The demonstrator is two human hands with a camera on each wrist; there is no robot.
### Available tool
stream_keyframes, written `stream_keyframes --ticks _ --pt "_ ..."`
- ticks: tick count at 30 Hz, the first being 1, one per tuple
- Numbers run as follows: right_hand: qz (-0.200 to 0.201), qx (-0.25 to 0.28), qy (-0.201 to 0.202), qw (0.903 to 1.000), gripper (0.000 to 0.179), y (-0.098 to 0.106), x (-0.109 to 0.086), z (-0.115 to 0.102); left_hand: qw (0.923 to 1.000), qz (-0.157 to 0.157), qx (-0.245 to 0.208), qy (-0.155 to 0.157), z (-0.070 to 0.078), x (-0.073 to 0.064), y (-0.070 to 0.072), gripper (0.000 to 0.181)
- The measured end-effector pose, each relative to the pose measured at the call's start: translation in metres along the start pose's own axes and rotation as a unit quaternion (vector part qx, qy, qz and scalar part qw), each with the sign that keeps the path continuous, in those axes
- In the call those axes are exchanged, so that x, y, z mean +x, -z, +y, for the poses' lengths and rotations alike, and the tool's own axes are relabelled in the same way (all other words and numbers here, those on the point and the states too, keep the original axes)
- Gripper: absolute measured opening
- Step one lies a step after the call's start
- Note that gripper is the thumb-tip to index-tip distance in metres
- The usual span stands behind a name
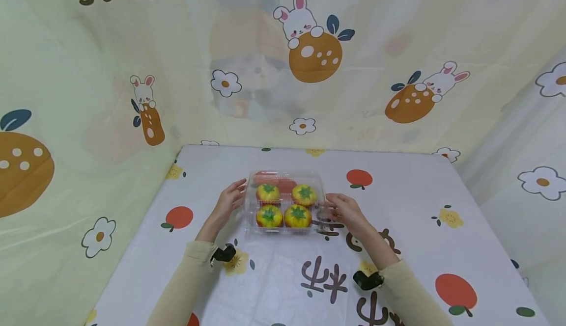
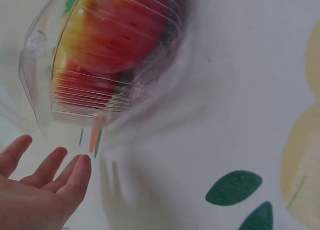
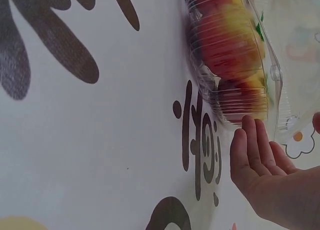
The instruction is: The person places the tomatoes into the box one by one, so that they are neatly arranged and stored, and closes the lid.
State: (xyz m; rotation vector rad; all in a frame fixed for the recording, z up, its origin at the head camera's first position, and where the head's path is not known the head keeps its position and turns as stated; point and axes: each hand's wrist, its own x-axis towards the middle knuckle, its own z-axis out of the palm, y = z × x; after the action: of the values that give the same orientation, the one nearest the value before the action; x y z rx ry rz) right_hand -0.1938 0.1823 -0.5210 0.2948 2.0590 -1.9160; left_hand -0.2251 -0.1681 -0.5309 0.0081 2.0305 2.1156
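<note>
A clear plastic clamshell box (image 1: pixel 283 231) sits on the table in the head view, its lid down over several round yellow-and-red fruits (image 1: pixel 298 216) with green star-shaped tops. Left of it is my left hand (image 1: pixel 230 201), fingers spread and extended. In the left wrist view those fingertips stand a small gap from the box wall (image 2: pixel 37 74). My right hand (image 1: pixel 347 213) is at the box's right side. The right wrist view has its fingers extended, the tips at the box's end (image 3: pixel 274 72); whether they touch I cannot tell. Neither hand grips anything.
A white tablecloth (image 1: pixel 398 183) printed with fruit, flowers and dark lettering covers the table. Pale curtains (image 1: pixel 247 120) with rabbit and orange prints hang behind and at both sides. Red patches (image 1: pixel 283 184) show through the box's back part.
</note>
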Motion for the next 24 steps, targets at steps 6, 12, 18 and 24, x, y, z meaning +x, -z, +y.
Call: stream_keyframes --ticks 6,12,18,24 --pt "-0.003 -0.008 0.003 1.0 0.05 0.001 -0.001 0.002 0.9998 0.001 0.018 -0.003 -0.003 -0.003 0.001 0.059" --pt "-0.004 -0.009 0.003 0.9999 0.048 0.001 0.001 0.006 0.9999 0.001 0.016 0.001 -0.006 -0.007 0.002 0.059" --pt "-0.011 -0.011 0.009 0.9998 0.049 0.002 0.002 0.014 0.9999 -0.004 0.011 0.004 -0.01 -0.009 0.002 0.06" --pt "-0.015 -0.012 0.013 0.9997 0.049 0.002 0.002 0.016 0.9998 -0.001 0.017 0.004 -0.013 -0.011 0.003 0.063"
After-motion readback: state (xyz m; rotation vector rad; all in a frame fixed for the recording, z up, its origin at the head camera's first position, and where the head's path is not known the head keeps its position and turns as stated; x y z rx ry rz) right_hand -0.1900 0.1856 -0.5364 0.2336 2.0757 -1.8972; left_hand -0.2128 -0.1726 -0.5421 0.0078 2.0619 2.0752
